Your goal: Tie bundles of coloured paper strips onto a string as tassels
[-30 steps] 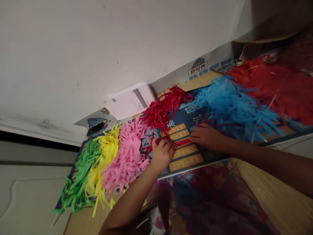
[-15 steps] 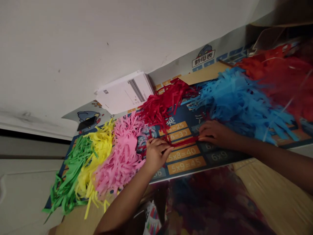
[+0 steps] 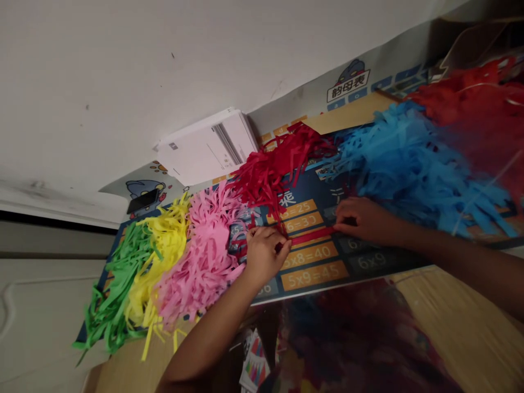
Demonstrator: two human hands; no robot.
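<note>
A narrow red paper strip (image 3: 313, 236) stretches between my two hands, low over the printed mat. My left hand (image 3: 266, 248) pinches its left end, thumb against fingers. At the other end my right hand (image 3: 356, 218) is closed on the strip too. Just beyond lies a heap of dark red paper fringe (image 3: 282, 161). Pink fringe (image 3: 208, 251) lies beside my left hand, with yellow fringe (image 3: 158, 262) and green fringe (image 3: 123, 278) farther left. Blue fringe (image 3: 409, 164) spreads behind my right hand and forearm.
White cards (image 3: 208, 147) lean at the wall, with a dark phone (image 3: 143, 202) to their left. Bright red fringe (image 3: 483, 109) fills the far right. A clear bag of coloured paper (image 3: 360, 333) hangs at the table's front edge, near colourful printed cards (image 3: 256, 360).
The red strip between my hands now looks flatter and straighter. My right hand appears slightly farther right and higher, while the whole view has shifted a little.
</note>
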